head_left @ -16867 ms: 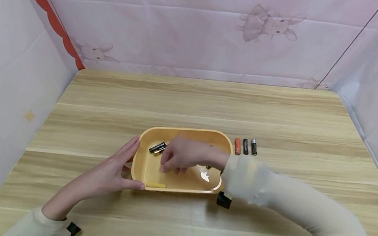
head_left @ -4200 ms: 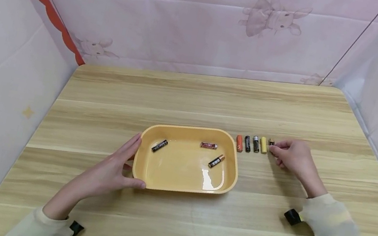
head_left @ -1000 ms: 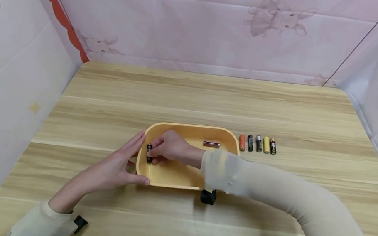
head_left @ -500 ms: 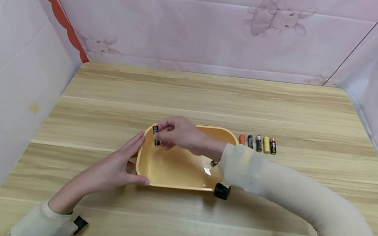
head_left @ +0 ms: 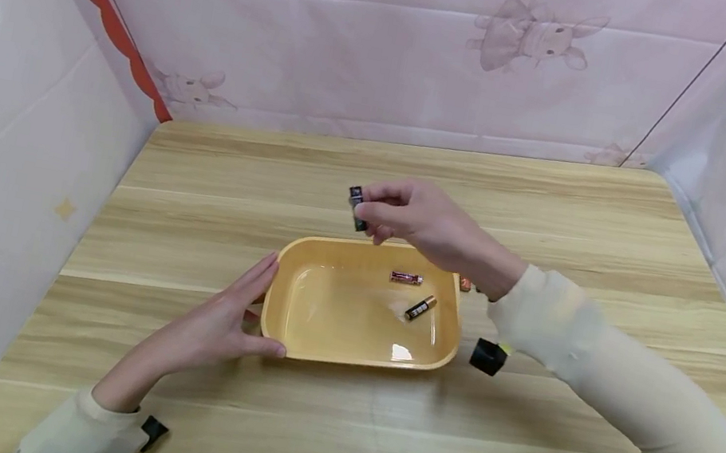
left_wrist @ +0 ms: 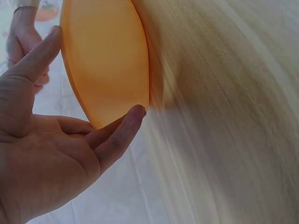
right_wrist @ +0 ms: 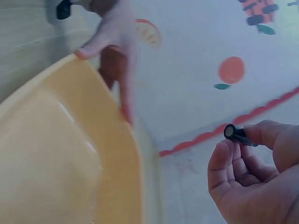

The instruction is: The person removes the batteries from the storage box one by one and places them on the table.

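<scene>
In the head view my right hand (head_left: 425, 221) pinches a small black battery (head_left: 357, 198) between thumb and fingers, raised above the back rim of a yellow plastic tub (head_left: 317, 324). The right wrist view shows one flat end of that battery (right_wrist: 231, 132) beside the thumb tip. My left hand (head_left: 206, 332) holds the tub's left end, thumb at the front corner and fingers along the end wall; the left wrist view shows the same grip. Inside the tub lie a red battery (head_left: 406, 278) and a black battery with a coppery tip (head_left: 420, 308).
An orange battery (head_left: 465, 284) shows at the tub's right, part of a row mostly hidden behind my right wrist. The wooden table (head_left: 327, 431) meets a pink rabbit-print backdrop (head_left: 376, 67) behind and printed sheets at both sides.
My right hand has lifted the black battery from the tub's left side, carrying it up, back and rightward over the rim. Earlier, more batteries joined the row at right. My left hand stays put.
</scene>
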`<state>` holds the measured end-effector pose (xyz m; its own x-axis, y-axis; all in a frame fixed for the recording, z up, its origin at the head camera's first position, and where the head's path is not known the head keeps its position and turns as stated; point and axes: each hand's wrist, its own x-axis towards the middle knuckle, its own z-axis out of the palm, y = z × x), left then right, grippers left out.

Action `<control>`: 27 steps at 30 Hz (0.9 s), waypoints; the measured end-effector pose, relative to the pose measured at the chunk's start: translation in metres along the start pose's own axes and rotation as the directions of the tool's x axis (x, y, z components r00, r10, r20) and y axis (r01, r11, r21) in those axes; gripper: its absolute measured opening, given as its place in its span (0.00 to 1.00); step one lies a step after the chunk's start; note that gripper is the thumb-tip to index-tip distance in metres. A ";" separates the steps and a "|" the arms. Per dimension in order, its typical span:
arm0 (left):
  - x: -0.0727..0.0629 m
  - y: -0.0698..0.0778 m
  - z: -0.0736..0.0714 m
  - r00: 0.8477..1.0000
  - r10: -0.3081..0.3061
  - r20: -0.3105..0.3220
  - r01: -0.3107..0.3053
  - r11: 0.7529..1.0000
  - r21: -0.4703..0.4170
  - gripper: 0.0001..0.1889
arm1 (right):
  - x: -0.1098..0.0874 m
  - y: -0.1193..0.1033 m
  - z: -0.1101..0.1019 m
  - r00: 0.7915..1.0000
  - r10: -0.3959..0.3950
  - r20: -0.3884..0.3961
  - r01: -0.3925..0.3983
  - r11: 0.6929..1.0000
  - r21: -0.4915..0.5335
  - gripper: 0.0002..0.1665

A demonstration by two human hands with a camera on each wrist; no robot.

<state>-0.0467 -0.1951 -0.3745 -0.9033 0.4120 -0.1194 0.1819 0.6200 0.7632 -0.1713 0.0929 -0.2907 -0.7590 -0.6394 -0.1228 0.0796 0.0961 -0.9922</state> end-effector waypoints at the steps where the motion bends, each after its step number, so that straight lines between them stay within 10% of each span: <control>1: 0.000 0.000 0.000 1.000 -0.001 -0.001 0.001 1.000 0.003 0.61 | -0.004 -0.003 -0.004 1.000 0.000 -0.009 0.000 1.000 0.017 0.12; 27: -0.002 -0.001 -0.001 1.000 0.010 0.005 -0.010 1.000 -0.017 0.61 | -0.086 -0.031 -0.085 0.964 -0.222 -0.146 0.243 0.958 0.150 0.09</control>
<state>-0.0458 -0.1966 -0.3741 -0.8997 0.4210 -0.1149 0.1841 0.6047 0.7749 -0.1637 0.2094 -0.2472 -0.8436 -0.5266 0.1051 -0.0115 -0.1779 -0.9840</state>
